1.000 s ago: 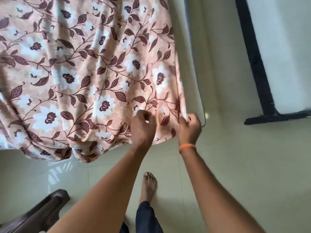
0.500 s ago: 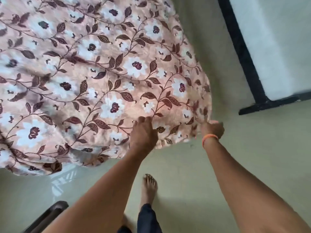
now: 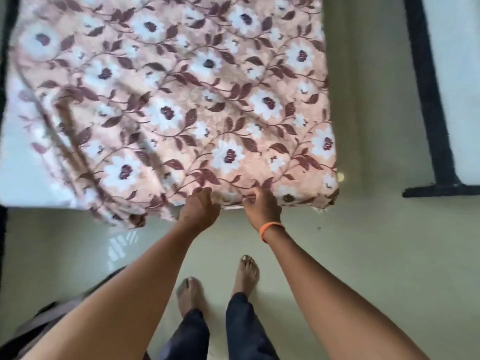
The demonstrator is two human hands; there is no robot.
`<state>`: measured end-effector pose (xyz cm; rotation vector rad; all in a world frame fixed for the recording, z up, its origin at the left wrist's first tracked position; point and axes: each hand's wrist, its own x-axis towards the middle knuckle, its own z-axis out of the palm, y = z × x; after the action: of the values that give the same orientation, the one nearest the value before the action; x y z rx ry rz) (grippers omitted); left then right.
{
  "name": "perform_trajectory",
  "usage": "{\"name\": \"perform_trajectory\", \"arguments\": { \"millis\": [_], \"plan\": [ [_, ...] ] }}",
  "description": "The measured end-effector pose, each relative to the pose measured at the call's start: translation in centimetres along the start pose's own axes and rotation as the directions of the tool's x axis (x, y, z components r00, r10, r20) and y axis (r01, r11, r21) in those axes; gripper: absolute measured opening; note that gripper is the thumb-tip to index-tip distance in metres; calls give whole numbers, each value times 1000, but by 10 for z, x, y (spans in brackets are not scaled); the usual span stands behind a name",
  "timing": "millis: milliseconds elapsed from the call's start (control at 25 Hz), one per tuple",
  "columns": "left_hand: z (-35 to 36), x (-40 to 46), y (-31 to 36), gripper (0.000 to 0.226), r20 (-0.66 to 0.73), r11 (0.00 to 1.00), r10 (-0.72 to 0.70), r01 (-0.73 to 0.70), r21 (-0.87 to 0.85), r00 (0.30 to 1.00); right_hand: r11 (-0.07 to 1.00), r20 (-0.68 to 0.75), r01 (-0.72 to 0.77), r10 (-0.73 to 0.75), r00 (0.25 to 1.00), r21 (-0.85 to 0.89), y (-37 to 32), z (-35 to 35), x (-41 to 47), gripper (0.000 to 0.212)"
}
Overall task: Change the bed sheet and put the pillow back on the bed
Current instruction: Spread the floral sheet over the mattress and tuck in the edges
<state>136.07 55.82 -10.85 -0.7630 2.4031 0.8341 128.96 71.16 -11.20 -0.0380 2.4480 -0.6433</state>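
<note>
Peach floral cotton bed sheet (image 3: 181,105), bunched a second earlier, had been drawn flat over the white mattress (image 3: 23,162). Its six-o'clock hem was pinched by the left hand (image 3: 198,207) and right hand (image 3: 262,206); the nine-o'clock side lay uncovered. No pillow was seen.

A black bed frame (image 3: 426,94) stands far right on the pale tiled floor (image 3: 363,255); a dark chair (image 3: 39,320) sits near left.
</note>
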Motion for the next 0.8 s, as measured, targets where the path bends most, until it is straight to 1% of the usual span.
{"name": "perform_trajectory", "arguments": {
  "millis": [80,120,200,280,320,360,400,440,480,520,560,600,640,680,720,760,800],
  "plan": [
    [-26,-15,-49,43,-109,993,-116,111,-48,987,998,95,50,-46,994,-34,-36,24,-15,22],
    [-42,-20,-74,42,-184,978,-196,180,-101,963,994,115,101,-95,989,-52,-58,37,-21,20],
    [-76,-27,-131,39,-331,936,-346,297,-191,878,976,154,210,-199,968,-61,-107,70,-31,19],
    [-109,-25,-188,43,-429,869,-496,429,-249,755,958,186,284,-273,944,-37,-167,106,-40,17],
    [-122,-20,-207,52,-436,821,-571,489,-295,696,951,195,308,-299,934,-15,-193,122,-40,17],
    [-135,-13,-223,63,-375,753,-657,544,-371,654,944,211,329,-322,923,4,-220,140,-37,16],
    [-143,-5,-242,72,-294,693,-710,560,-454,641,936,236,352,-346,908,18,-250,163,-34,16],
    [-151,1,-256,72,-211,649,-728,559,-516,652,925,259,379,-373,891,26,-279,188,-31,16],
    [-154,10,-266,61,-177,656,-702,530,-537,690,918,267,396,-389,882,28,-306,210,-29,15],
    [-159,13,-273,45,-174,697,-649,487,-527,741,915,265,402,-392,881,20,-330,231,-27,14],
    [-164,16,-277,33,-200,749,-571,405,-525,796,923,258,384,-369,893,-8,-350,250,-24,15],
    [-169,16,-283,30,-212,767,-502,318,-558,838,935,232,354,-335,913,-40,-369,263,-23,19],
    [-175,19,-295,29,-233,737,-475,240,-632,849,951,203,301,-283,937,-65,-384,273,-21,28],
    [-182,18,-309,27,-205,662,-507,225,-715,837,966,186,250,-235,954,-61,-395,278,-20,36],
    [-188,16,-325,24,-195,580,-553,206,-788,810,974,191,219,-204,960,-61,-406,284,-22,40],
    [-194,12,-346,23,-171,474,-626,197,-858,761,971,236,225,-200,951,-84,-419,291,-25,39],
    [-199,6,-366,24,-143,349,-690,153,-924,709,959,314,255,-208,927,-120,-432,299,-32,36]
  ]
}}
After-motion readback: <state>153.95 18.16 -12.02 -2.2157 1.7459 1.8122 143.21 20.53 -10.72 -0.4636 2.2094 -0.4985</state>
